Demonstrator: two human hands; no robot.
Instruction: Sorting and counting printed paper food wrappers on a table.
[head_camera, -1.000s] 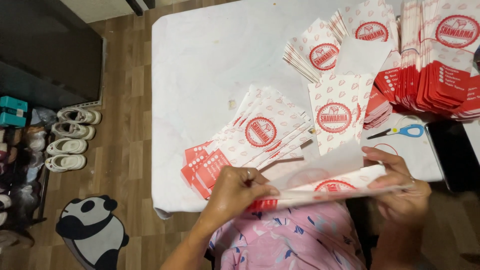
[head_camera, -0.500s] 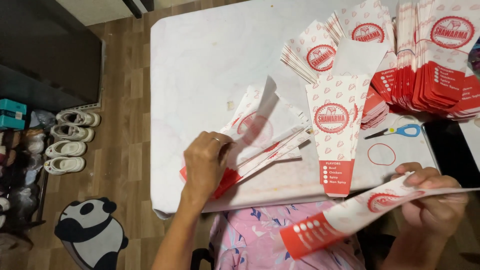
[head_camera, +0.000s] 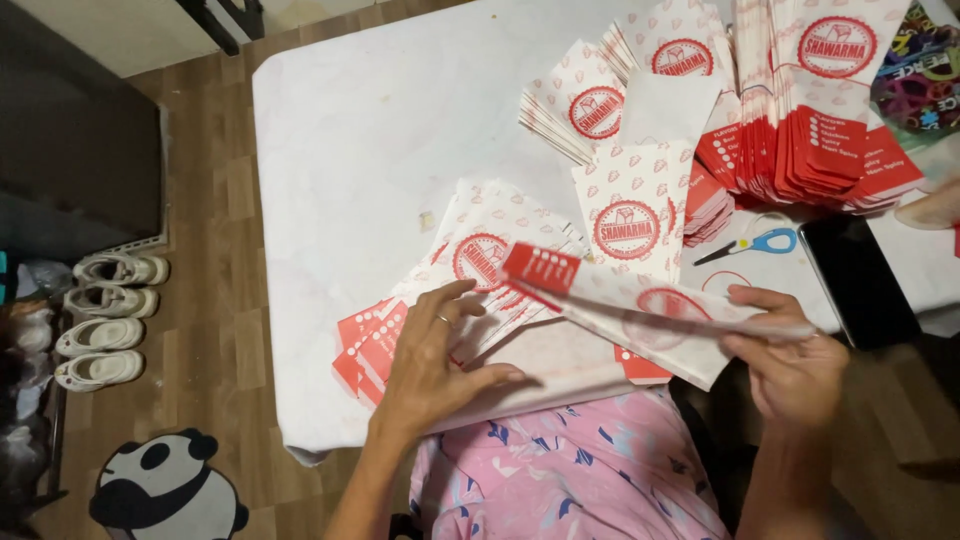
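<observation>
Your right hand (head_camera: 790, 365) pinches a paper sleeve (head_camera: 640, 305) (held flat); your left hand (head_camera: 435, 350), fingers spread, rests on the fanned stack (head_camera: 480, 250) beside it.

We wear a pink garment (head_camera: 570, 470) printed with blue and white flowers. Our forearms are bare, and a thin ring (head_camera: 443, 320) sits on the left hand (head_camera: 432, 365).
</observation>
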